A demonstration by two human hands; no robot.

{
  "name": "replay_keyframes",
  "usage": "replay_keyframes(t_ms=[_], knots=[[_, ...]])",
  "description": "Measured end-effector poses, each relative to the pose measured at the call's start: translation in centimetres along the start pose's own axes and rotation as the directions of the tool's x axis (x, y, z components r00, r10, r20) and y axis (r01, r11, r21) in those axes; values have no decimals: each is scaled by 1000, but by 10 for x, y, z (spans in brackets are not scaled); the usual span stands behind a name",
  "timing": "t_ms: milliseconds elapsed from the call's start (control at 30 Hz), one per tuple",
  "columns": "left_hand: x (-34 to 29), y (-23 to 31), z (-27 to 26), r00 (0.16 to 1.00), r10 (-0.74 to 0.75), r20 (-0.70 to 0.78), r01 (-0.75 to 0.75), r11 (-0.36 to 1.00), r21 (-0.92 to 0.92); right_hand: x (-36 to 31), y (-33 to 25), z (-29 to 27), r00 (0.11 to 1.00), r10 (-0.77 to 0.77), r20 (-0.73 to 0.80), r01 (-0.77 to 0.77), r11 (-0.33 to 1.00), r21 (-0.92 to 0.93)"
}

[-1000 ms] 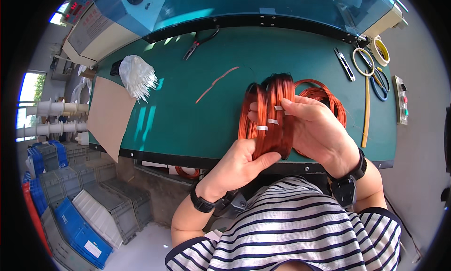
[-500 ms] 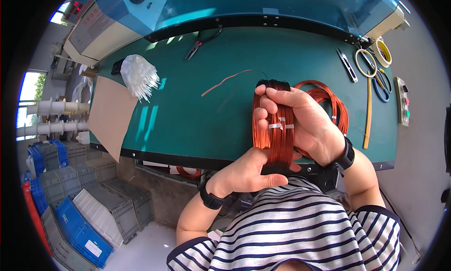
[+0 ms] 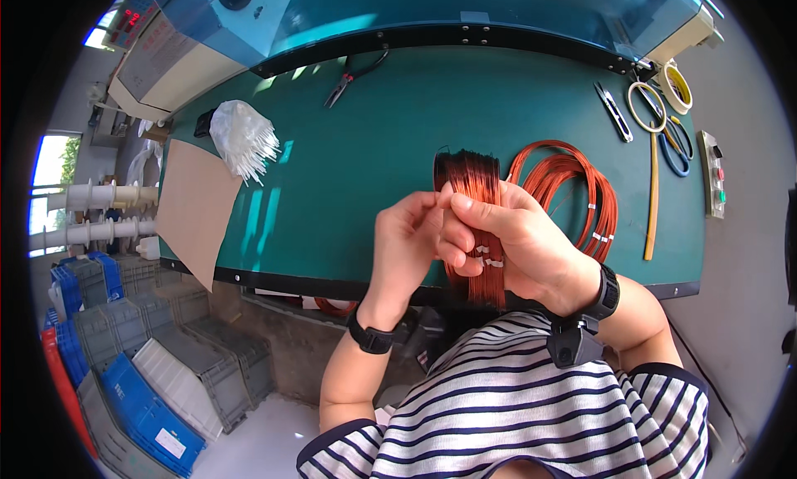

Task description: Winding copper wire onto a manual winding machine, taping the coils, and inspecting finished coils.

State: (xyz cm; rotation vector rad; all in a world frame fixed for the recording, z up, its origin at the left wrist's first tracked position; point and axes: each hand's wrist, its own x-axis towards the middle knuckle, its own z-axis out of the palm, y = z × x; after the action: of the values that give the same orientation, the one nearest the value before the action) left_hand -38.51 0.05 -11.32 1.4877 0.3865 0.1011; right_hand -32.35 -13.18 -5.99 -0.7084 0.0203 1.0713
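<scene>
My right hand (image 3: 535,242) grips a thick coil of copper wire (image 3: 473,170) above the table's near edge. White bands of tape wrap the coil near my right fingers. The coil's top looks dark, its lower part orange-red. My left hand (image 3: 404,242) is closed in a pinch at the coil's left side, its fingertips against those of my right hand. What the left fingers pinch is too small or hidden to make out. Just beyond my right hand, more coiled copper wire (image 3: 604,198) with white bands lies on the green table (image 3: 349,163).
Pliers (image 3: 340,89) and a bag of white thin tubes (image 3: 242,139) lie toward the back left, beside a brown sheet (image 3: 195,201). At right are snips (image 3: 613,112), scissors (image 3: 677,151), tape rolls (image 3: 677,89) and a wooden stick (image 3: 652,201). A blue-covered machine (image 3: 398,10) spans the back.
My left hand has risen from under the coil to a pinch at its side. The coil has shifted slightly left and nearer. Its loose wire end no longer shows over the table.
</scene>
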Motion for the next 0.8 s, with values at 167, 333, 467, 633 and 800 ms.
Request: replay_keyframes(t_ms=[167,333,467,633,800], knots=[[-23,-2,18,978,-135,157,192,873,-449,-2,-3,7,1000,-1,-27,-1,999,-49],[2,-18,-10,986,169,2,-169,985,-46,-7,-14,-2,957,110,267,-90,992,-85],[14,-13,6,964,105,246,49,834,-550,-16,-23,-9,860,203,469,-185,979,-84],[30,-10,14,914,-137,381,286,886,-366,-25,-24,-79,973,-200,111,220,952,-212],[35,-10,28,929,-221,297,296,926,-236,-11,-6,-77,881,-378,-286,192,836,-513]])
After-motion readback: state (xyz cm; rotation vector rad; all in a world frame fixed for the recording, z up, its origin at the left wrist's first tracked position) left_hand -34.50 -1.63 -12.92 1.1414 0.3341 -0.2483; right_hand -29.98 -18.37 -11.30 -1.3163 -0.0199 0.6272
